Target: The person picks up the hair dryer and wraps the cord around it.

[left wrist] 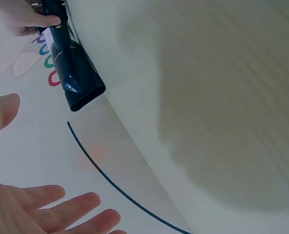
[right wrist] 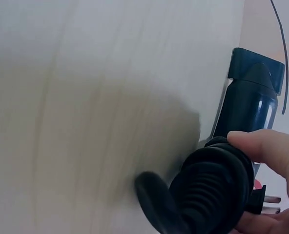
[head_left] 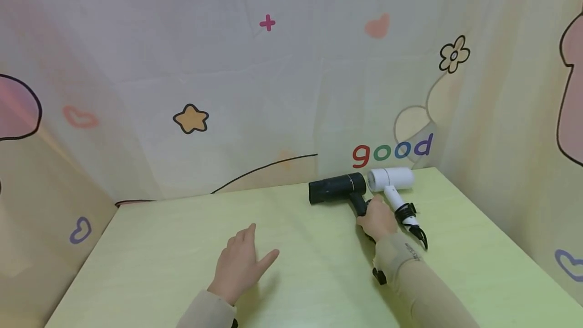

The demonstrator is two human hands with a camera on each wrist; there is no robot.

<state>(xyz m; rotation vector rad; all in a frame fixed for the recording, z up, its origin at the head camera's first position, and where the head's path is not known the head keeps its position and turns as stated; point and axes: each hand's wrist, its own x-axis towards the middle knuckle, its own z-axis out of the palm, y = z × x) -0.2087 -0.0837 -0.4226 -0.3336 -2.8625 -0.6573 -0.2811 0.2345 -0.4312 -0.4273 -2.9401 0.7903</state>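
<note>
My right hand [head_left: 379,218] grips a black hair dryer [head_left: 336,189] by its handle, near the back right of the table. The nozzle points left in the head view. In the right wrist view the thumb presses on the handle beside the coiled black cord [right wrist: 210,190], and a two-pin plug [right wrist: 261,200] shows near the fingers. A white hair dryer [head_left: 392,179] lies just right of the black one, its cord wound round the handle. My left hand [head_left: 238,264] hovers above the table with fingers spread and holds nothing.
The pale green table [head_left: 182,247] has its back edge against a printed curtain [head_left: 282,90] with a star, hearts and the word "good". Curtain walls also stand along the left and right sides.
</note>
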